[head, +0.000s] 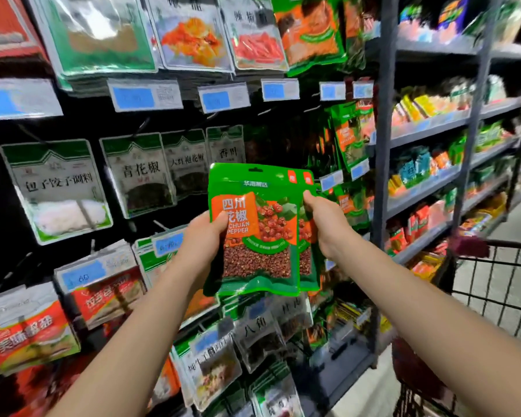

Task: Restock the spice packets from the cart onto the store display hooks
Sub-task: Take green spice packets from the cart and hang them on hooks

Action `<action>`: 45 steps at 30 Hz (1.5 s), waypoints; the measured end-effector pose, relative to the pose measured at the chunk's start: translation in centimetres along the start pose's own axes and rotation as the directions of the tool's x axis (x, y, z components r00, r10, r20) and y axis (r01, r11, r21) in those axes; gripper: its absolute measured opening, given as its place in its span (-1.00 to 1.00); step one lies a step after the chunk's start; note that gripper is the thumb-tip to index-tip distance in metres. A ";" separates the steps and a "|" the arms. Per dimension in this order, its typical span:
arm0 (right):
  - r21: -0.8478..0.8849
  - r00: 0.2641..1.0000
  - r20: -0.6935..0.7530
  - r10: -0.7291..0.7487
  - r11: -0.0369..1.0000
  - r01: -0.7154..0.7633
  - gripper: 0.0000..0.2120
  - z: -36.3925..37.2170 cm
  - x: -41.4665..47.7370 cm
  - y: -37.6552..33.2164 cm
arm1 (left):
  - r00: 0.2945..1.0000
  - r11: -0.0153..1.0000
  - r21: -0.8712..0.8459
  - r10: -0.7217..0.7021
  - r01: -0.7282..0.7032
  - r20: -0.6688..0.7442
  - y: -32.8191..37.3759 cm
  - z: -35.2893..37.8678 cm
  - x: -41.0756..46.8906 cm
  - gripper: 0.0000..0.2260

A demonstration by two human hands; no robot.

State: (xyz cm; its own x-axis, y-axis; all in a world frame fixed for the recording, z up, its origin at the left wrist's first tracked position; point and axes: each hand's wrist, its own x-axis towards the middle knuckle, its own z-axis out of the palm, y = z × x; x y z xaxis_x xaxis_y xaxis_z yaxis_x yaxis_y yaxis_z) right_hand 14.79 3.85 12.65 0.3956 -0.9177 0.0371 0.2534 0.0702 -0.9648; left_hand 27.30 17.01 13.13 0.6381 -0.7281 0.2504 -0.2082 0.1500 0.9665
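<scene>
The left hand (206,233) and right hand (322,221) each pinch a side edge of the upright pepper packets (262,236), hang-holes (255,169) uppermost, display rack (283,136) beyond.

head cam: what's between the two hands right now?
In the head view, only the green Sichuan pepper packets, at least two stacked. The left hand grips their left edge and the right hand grips their right edge.

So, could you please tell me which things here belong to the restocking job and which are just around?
Job:
Sichuan pepper packets, gripped by left hand and right hand
cart
hanging spice display

Just around:
price tags
snack shelves on the right
</scene>
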 end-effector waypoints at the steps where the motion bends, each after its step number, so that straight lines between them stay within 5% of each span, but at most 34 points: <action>1: -0.001 1.000 -0.009 -0.012 1.000 0.012 -0.47 -0.5 1.0 -0.5 | 1.000 1.000 0.002 0.011 -0.011 0.005 0.2 0.9 1.0 -0.79; 15: 0.090 0.970 -0.180 -0.162 0.979 0.181 -0.77 -3.8 18.1 -5.5 | 0.975 0.986 -0.008 0.169 -0.169 0.145 1.2 10.2 16.8 -0.77; 19: 0.136 0.953 -0.246 -0.178 0.967 0.216 -0.54 -4.0 22.0 -6.1 | 0.977 0.985 -0.019 0.172 -0.171 0.123 0.3 11.4 21.0 -0.78; 23: 0.140 0.934 -0.279 -0.224 0.953 0.270 -0.57 -4.2 24.8 -6.3 | 0.981 0.986 -0.065 0.160 -0.153 0.114 -0.8 12.3 23.8 -0.81; 38: 0.216 0.901 -0.263 -0.345 0.889 0.403 -0.52 -6.4 30.7 -7.4 | 0.986 0.965 -0.199 0.163 -0.168 -0.044 -3.5 12.9 24.9 -0.81; 45: 0.157 0.875 -0.286 -0.390 0.882 0.445 -0.81 -6.2 30.3 -9.0 | 0.991 0.964 -0.232 0.117 -0.129 -0.063 -3.5 13.0 24.3 -0.81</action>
State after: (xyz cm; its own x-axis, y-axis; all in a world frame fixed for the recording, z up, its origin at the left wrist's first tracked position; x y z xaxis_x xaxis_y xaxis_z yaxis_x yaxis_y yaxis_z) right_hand 19.07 -27.03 20.88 -0.0056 -0.9423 0.3346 0.5383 -0.2848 -0.7932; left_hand 33.86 -9.91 15.10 0.6549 -0.6618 0.3648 -0.1105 0.3936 0.9126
